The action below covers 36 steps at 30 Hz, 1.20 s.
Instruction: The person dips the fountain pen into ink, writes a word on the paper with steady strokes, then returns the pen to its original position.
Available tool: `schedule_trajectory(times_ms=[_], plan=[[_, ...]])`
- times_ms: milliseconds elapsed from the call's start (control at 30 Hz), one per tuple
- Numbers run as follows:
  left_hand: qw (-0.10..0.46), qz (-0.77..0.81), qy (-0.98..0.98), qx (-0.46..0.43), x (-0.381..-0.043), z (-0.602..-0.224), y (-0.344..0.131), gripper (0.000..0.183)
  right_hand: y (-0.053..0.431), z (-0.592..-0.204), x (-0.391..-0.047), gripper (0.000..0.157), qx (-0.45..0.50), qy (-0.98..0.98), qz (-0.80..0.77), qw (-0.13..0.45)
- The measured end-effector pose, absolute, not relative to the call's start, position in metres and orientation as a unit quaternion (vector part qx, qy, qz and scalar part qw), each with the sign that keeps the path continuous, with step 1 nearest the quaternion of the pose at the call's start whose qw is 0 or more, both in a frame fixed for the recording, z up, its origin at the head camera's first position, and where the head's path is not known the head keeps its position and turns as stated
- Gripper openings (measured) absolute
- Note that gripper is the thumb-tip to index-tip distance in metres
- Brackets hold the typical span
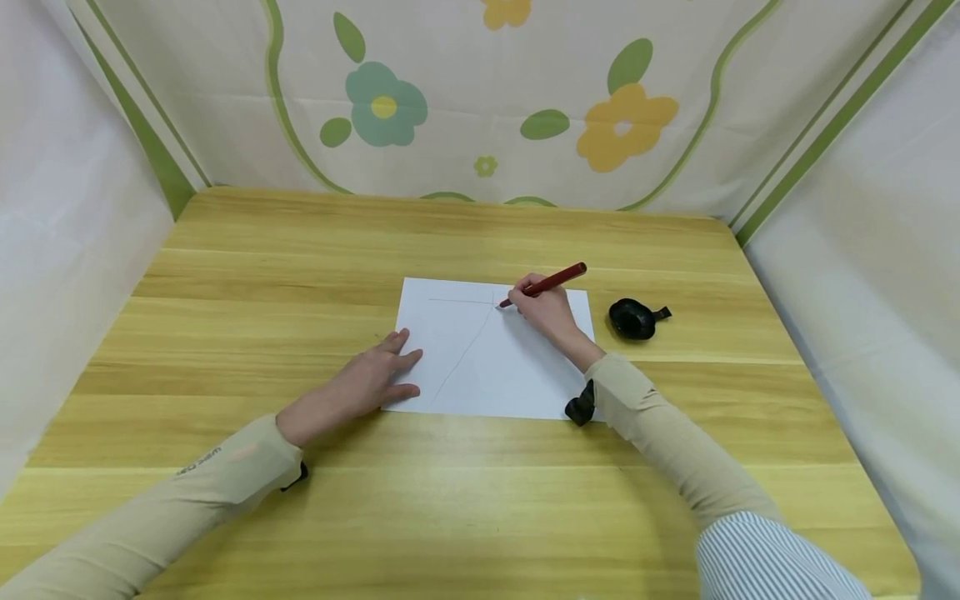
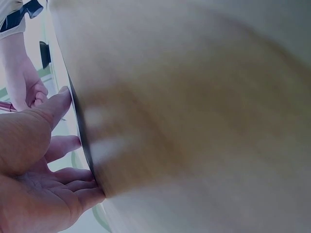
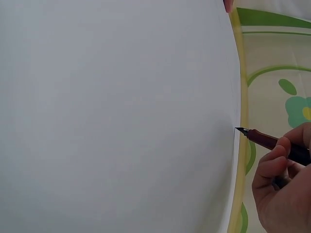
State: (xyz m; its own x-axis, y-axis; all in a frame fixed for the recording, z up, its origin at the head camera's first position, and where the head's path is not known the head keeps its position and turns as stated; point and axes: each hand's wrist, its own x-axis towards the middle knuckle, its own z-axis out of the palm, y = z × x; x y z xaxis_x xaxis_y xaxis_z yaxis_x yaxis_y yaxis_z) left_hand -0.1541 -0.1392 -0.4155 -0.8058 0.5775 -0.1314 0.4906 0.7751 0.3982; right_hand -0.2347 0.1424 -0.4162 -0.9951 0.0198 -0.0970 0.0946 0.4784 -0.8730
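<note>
A white sheet of paper (image 1: 517,379) lies on the wooden table, with a thin horizontal line near its top, a short upright stroke and a long slanting line. My right hand (image 1: 551,315) pinches a dark red fountain pen (image 1: 557,278) near the sheet's upper right part. In the right wrist view the pen's pointed nib is at the paper surface, though whether it touches I cannot tell. My left hand (image 1: 367,379) rests with spread fingers on the paper's left edge. The left wrist view shows its fingertips (image 2: 95,196) against the surface.
A small black dish-like object (image 1: 632,319) with a short tab sits right of the paper. The wooden table (image 1: 465,500) extends all round the sheet. Behind it hangs a flowered curtain (image 1: 465,108), with pale cloth (image 1: 870,208) at the sides.
</note>
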Motion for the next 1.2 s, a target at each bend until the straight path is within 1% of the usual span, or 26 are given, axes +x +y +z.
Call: schedule_trajectory(times_ms=[333, 667, 933, 1200], plan=[[0.125, 0.182, 0.933, 0.286, -0.154, -0.414, -0.140, 0.057, 0.144, -0.416, -0.232, 0.013, 0.039, 0.857, -0.512, 0.048], [0.129, 0.177, 0.934, 0.282, -0.154, -0.414, -0.139, 0.056, 0.146, -0.414, -0.228, 0.013, 0.034, 0.862, -0.503, 0.046], [0.112, 0.174, 0.934, 0.292, -0.154, -0.416, -0.140, 0.053, 0.148, -0.414, -0.224, 0.014, 0.031, 0.868, -0.494, 0.047], [0.109, 0.176, 0.933, 0.293, -0.154, -0.416, -0.140, 0.053, 0.150, -0.414, -0.220, 0.013, 0.042, 0.869, -0.491, 0.048]])
